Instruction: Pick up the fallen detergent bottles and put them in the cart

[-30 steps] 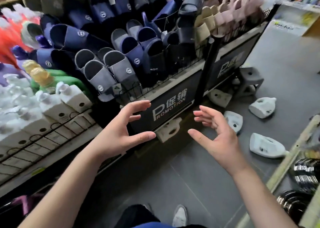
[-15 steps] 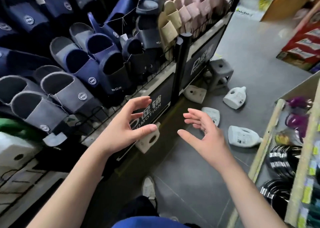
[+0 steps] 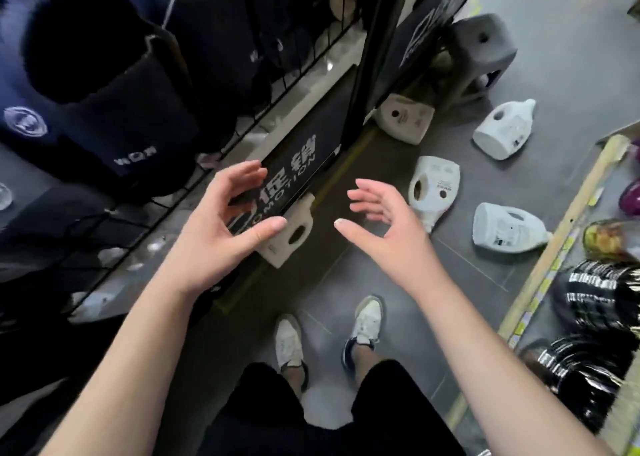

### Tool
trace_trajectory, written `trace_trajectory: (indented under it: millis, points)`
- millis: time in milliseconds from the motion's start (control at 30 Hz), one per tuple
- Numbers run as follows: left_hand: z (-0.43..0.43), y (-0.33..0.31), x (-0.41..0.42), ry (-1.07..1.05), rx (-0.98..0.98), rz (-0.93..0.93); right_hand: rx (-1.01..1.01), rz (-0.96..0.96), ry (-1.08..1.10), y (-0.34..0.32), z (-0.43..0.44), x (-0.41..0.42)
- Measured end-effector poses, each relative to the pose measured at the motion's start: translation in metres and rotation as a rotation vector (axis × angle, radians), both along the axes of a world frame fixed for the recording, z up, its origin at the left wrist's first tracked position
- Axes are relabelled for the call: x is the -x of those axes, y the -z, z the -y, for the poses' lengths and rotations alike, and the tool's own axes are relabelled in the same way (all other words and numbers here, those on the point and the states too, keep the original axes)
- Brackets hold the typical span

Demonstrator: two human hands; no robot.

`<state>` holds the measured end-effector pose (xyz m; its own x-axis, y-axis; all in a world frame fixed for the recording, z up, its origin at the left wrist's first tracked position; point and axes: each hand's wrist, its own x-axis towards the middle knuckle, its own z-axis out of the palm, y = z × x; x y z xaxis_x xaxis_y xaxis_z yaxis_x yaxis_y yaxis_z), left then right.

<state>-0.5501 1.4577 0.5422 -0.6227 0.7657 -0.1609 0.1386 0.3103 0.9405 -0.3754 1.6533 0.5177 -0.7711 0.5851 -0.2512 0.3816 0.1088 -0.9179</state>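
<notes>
Several white detergent bottles lie tipped over on the grey floor. The nearest bottle (image 3: 289, 230) leans against the foot of the black promotion stand, just beyond my left thumb. Another bottle (image 3: 434, 187) lies right of my right hand, one (image 3: 507, 229) further right, one (image 3: 504, 130) at the far right, and one (image 3: 405, 120) by the stand's post. My left hand (image 3: 221, 227) and my right hand (image 3: 384, 227) hover above the floor, fingers spread, holding nothing. No cart is in view.
A black wire-fronted promotion stand (image 3: 294, 165) full of dark slippers fills the left. A grey plastic stool (image 3: 481, 50) stands behind the bottles. A wooden-edged shelf (image 3: 561, 227) with goods borders the right. My white shoes (image 3: 367, 320) stand on the grey tiles below.
The view has tilted down and moved closer to the floor and the bottles. Both hands stay open and have come nearer to the closest bottle by the stand.
</notes>
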Motion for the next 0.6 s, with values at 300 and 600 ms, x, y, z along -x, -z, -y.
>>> trace_trajectory:
  millis: [300,600]
  points:
    - [-0.060,0.289,0.041,-0.004,0.159,0.013,0.179,0.100,0.204,0.320,-0.015,0.083]
    - [-0.088,0.511,0.082,0.100,0.157,-0.083,0.160,0.335,0.196,0.608,0.003,0.125]
